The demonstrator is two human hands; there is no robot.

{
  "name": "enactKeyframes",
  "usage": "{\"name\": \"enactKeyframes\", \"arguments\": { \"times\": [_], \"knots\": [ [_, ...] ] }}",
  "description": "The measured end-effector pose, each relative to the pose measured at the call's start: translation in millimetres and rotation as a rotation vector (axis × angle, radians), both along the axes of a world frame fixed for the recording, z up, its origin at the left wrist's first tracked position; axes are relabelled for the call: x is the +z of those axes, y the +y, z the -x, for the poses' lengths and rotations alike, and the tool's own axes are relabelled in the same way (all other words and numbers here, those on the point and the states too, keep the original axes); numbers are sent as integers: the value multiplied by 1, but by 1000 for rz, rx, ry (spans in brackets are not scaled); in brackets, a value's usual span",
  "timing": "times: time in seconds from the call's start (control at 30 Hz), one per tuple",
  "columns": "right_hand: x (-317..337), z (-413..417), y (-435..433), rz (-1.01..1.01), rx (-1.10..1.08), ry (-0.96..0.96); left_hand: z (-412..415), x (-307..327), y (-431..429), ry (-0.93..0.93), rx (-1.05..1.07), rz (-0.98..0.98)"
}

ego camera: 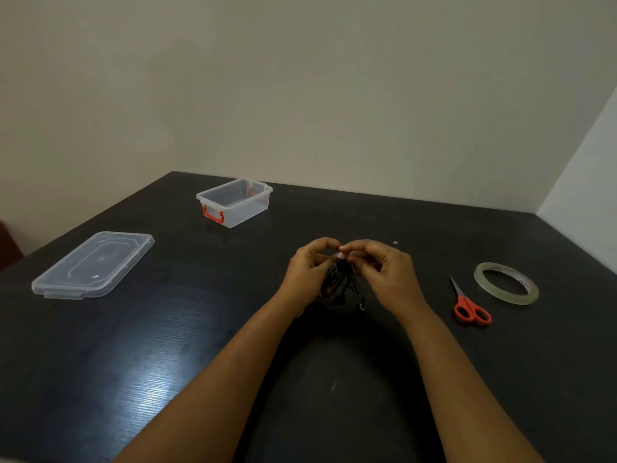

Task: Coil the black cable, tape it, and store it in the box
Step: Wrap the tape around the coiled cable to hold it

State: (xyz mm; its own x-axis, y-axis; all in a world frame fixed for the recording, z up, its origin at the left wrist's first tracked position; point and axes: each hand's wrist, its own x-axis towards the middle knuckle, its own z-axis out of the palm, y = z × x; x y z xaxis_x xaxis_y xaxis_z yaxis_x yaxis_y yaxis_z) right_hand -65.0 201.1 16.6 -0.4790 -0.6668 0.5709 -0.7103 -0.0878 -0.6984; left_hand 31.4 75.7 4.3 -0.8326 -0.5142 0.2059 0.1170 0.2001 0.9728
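Note:
A small bundle of black cable [341, 283] hangs between my hands above the middle of the dark table. My left hand [309, 270] grips the bundle from the left. My right hand [384, 272] pinches its top with thumb and fingertips, meeting the left fingers there. A small plug end dangles below the bundle. A roll of clear tape [506, 283] lies flat at the right. The clear box [234, 202] with red latches stands open and empty at the far left-centre.
Red-handled scissors [467, 304] lie between my right hand and the tape roll. The box's clear lid [93, 265] lies flat at the left. The dark table [167, 362] meets beige walls at the back and right.

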Motion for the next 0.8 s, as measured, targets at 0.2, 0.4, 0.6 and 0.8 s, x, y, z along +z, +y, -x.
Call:
{"name": "enactKeyframes", "arguments": {
  "times": [0.2, 0.4, 0.6, 0.8],
  "knots": [
    [1, 1, 1, -14, -8, 86, 0, 1, -2, -5, 16, 17],
    [0, 1, 2, -5, 1, 82, -2, 3, -2, -5, -3, -13],
    [1, 0, 2, -8, 5, 81, -3, 3, -3, -5, -39, -43],
    [1, 1, 2, -15, -9, 86, -3, 1, -7, -11, -77, -62]
  ]
}}
